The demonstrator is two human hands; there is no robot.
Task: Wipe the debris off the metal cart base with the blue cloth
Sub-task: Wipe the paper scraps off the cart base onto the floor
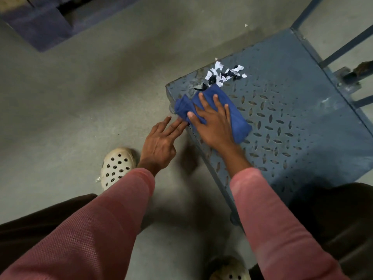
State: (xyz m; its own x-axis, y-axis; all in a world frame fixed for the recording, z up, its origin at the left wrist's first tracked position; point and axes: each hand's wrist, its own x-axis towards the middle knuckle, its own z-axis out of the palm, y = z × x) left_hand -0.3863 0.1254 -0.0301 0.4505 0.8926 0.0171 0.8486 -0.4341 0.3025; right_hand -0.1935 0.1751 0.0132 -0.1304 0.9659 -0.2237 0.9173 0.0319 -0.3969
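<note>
Right hand flat on the cloth, near the cart's corner.
Right hand (215, 123) presses open-palmed on the blue cloth (236, 116), debris (223, 74) just beyond it on the metal cart base (302, 118); left hand (161, 141), fingers extended and empty, touches the base's edge.

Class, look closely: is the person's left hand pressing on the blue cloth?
No: the right hand lies flat on the blue cloth, while the left hand reaches beside the cart base edge.

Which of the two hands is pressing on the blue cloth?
The right hand, spread flat on the blue cloth. The left hand sits off the cart base, fingers at its edge.
</note>
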